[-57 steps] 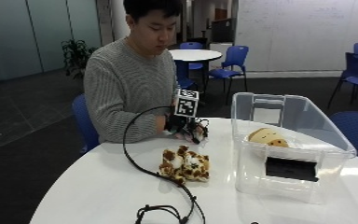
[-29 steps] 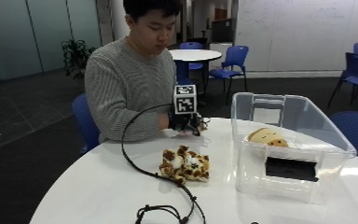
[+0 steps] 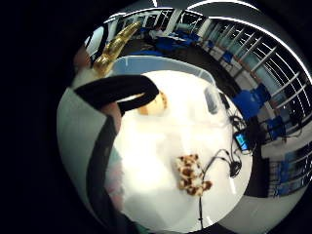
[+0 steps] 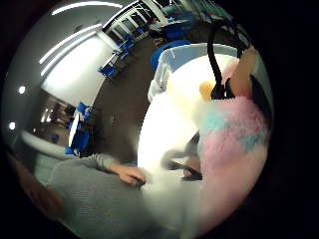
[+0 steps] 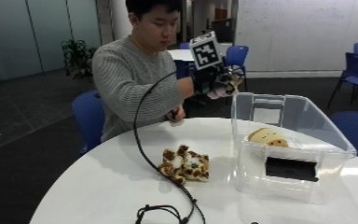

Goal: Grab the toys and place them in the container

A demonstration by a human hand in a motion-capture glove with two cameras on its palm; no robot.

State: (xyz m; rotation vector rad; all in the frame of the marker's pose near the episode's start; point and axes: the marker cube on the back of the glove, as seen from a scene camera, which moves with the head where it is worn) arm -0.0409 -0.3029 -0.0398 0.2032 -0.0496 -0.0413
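A: Where was the pink toy held?

B: It was gripped in the gloved hand, fingers curled round it, raised well above the table and just beside the near rim of the container. The bin lay to the hand's far side, its long axis running away from the person.

A: And the other toys?

B: A tan toy was seen inside the bin. The spotted toy was left on the table beside the bin's wall.

A: What was hidden?

B: The pink toy's shape was mostly covered by the glove. In the thumb-side view it was only a pink and blue blur.
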